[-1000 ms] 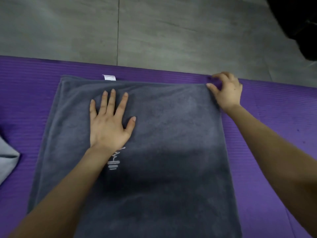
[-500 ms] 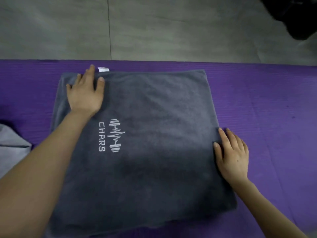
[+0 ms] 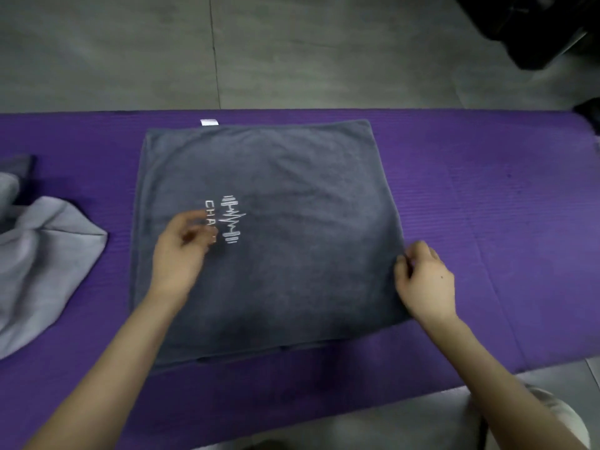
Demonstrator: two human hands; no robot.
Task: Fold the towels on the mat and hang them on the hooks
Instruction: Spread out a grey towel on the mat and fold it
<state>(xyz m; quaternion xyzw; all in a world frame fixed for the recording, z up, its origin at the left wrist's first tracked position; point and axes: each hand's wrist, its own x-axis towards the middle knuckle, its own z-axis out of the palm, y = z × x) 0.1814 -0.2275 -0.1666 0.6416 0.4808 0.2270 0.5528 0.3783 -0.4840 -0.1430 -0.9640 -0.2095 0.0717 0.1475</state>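
A dark grey towel (image 3: 292,248) with a white logo lies folded flat on the purple mat (image 3: 487,222). My left hand (image 3: 181,251) hovers over the towel just left of the logo, blurred, fingers loosely curled and holding nothing. My right hand (image 3: 422,280) is at the towel's right edge, with thumb and curled fingers pinching the hem. A second, light grey towel (image 3: 48,254) lies crumpled on the mat at the left. No hooks are in view.
Grey tiled floor (image 3: 292,53) runs beyond the mat's far edge. A black object (image 3: 535,27) stands at the top right. A small white label (image 3: 207,122) sticks out of the dark towel's far edge. Bare mat stretches to the right of the towel.
My left hand has come back from the towel's far left corner to beside the logo. My right hand, flat at the right edge before, now curls onto the hem. The view has widened.
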